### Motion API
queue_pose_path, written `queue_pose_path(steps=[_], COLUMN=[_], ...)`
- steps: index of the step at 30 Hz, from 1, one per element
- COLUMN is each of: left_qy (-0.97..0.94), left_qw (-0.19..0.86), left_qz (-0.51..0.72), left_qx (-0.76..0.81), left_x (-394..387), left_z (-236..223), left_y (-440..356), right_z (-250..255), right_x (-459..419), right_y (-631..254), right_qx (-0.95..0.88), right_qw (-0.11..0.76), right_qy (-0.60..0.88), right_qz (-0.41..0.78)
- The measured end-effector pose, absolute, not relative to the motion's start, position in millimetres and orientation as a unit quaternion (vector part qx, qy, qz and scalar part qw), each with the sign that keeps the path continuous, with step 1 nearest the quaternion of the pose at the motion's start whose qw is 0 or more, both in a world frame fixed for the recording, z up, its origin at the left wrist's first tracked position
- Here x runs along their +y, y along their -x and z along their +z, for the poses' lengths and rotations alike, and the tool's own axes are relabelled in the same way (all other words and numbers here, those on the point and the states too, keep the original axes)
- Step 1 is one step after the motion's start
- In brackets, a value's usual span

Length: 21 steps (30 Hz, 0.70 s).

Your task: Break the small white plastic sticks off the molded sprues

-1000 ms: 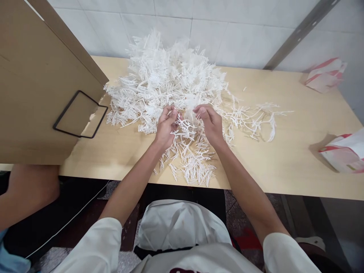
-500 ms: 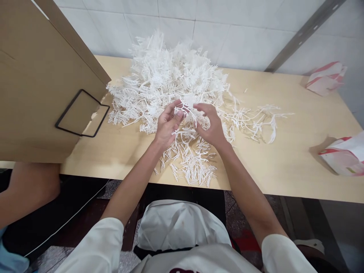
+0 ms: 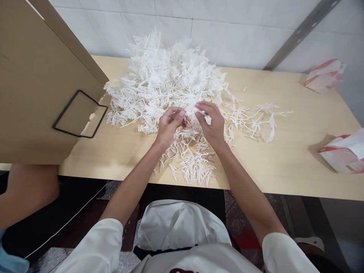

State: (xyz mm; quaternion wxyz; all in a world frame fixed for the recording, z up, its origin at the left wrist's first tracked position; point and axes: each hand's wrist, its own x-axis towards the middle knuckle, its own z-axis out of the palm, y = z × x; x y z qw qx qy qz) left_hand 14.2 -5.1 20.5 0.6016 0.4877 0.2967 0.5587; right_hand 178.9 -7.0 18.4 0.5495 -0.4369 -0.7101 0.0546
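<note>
A big heap of white branched plastic pieces point(image 3: 167, 79) covers the back middle of the wooden table point(image 3: 284, 151). A smaller, flatter spread of the same pieces point(image 3: 193, 161) lies near the front edge. Just above that spread, my left hand point(image 3: 169, 127) and my right hand point(image 3: 212, 125) face each other. Both pinch a small white plastic piece point(image 3: 191, 113) between thumb and fingertips. More loose branched strips point(image 3: 256, 117) trail off to the right of my right hand.
A cardboard panel point(image 3: 36, 87) with a black-framed window stands at the left over the table. Two red-and-white bags lie at the right, one bag point(image 3: 327, 76) at the back and another bag point(image 3: 345, 153) nearer. Another person's leg point(image 3: 25, 189) shows at lower left.
My hands let the branched piece they held a second ago drop to the near spread, opened briefly, then closed together again on a small piece slightly higher up.
</note>
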Motion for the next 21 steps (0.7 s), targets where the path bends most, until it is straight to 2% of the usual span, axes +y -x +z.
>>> queue_pose_path(steps=[4, 10, 16, 21], left_qy=[-0.485, -0.511, -0.530, -0.608], left_qw=[0.620, 0.621, 0.626, 0.538], left_qz=[0.542, 0.521, 0.494, 0.494], left_qx=[0.294, 0.287, 0.289, 0.312], left_x=[-7, -7, -11, -10], left_z=[21, 16, 16, 18], left_y=[-13, -14, -16, -15], right_z=[19, 26, 22, 21], right_x=[-9, -12, -6, -3], right_y=[-179, -178, -178, -182], right_qx=[-0.662, -0.691, -0.690, -0.700], right_qw=[0.573, 0.540, 0.521, 0.512], right_qy=[0.483, 0.461, 0.468, 0.456], right_qz=[-0.006, 0.132, 0.182, 0.201])
